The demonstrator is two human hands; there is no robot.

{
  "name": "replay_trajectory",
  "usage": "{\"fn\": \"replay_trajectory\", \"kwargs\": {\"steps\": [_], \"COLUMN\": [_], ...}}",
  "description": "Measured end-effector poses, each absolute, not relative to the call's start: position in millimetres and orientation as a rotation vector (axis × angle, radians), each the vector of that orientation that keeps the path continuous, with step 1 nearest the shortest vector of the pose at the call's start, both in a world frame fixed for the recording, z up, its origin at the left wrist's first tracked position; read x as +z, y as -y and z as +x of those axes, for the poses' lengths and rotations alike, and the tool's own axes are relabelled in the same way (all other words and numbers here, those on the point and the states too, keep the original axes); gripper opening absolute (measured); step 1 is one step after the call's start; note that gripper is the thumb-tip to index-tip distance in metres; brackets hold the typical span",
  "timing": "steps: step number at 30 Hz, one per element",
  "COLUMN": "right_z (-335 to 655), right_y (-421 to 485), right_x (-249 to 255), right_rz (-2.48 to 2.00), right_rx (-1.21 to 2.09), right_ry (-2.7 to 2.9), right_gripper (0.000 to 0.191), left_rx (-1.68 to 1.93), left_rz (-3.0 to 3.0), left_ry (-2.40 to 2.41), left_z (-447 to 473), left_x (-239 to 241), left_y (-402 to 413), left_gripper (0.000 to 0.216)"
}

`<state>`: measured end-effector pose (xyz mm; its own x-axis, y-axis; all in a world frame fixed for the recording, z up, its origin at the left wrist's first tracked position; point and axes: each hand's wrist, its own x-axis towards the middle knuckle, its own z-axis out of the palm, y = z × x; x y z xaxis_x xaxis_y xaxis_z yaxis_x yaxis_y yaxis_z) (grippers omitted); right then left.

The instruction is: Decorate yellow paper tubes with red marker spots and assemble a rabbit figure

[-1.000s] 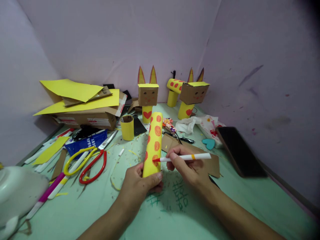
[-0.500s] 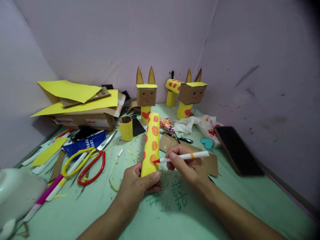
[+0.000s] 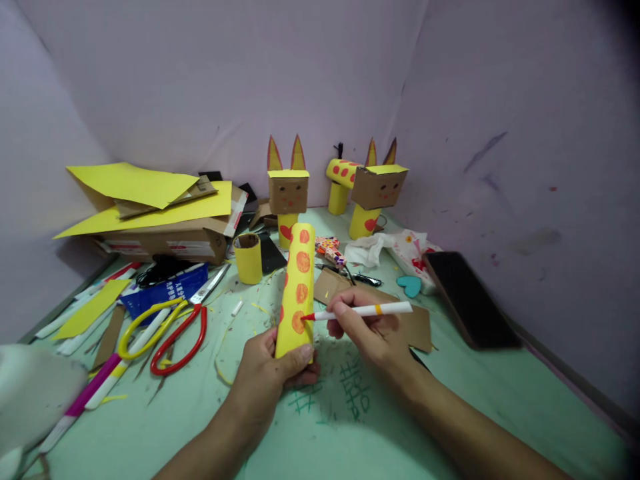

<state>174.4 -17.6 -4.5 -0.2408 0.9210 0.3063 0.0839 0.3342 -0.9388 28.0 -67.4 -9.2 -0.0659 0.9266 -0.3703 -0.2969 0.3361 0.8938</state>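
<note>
Gripping the lower end of a yellow paper tube (image 3: 296, 293) with the left hand (image 3: 270, 373), closed round it, thumb across the front. Propped at a slant on the green worktop (image 3: 450, 400), near mid-view, top leaning toward 12 o'clock. Touching the lowest orange spot (image 3: 299, 322) with the red tip of a white marker (image 3: 367, 311), brought in from 3 o'clock and pinched tight in the right hand (image 3: 370, 333).

Around the tube:
- **9 o'clock:** red and yellow scissors (image 3: 165, 327).
- **11 o'clock:** a short yellow roll (image 3: 249, 257).
- **12 o'clock:** two box-headed cardboard figures (image 3: 287, 193).
- **3 o'clock:** a flat cardboard piece (image 3: 415, 327), then a dark phone (image 3: 467, 297).

Likely to go wrong: squeezing too hard and denting the tube, or letting it roll, so sending the tip outside the spot. Also smearing wet ink with the left thumb, close below that spot.
</note>
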Motion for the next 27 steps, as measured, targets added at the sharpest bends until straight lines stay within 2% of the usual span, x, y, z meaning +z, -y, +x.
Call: {"fn": "replay_trajectory", "kwargs": {"steps": [27], "right_z": [174.5], "right_y": [17.9], "right_x": [-6.4], "right_rz": [-0.909], "right_rx": [1.039], "right_ry": [1.602], "right_gripper": [0.019], "left_rx": [1.133], "left_rz": [0.662], "left_ry": [-1.235], "left_z": [26.2], "left_x": [-12.3], "left_y": [66.9], "left_gripper": [0.034]}}
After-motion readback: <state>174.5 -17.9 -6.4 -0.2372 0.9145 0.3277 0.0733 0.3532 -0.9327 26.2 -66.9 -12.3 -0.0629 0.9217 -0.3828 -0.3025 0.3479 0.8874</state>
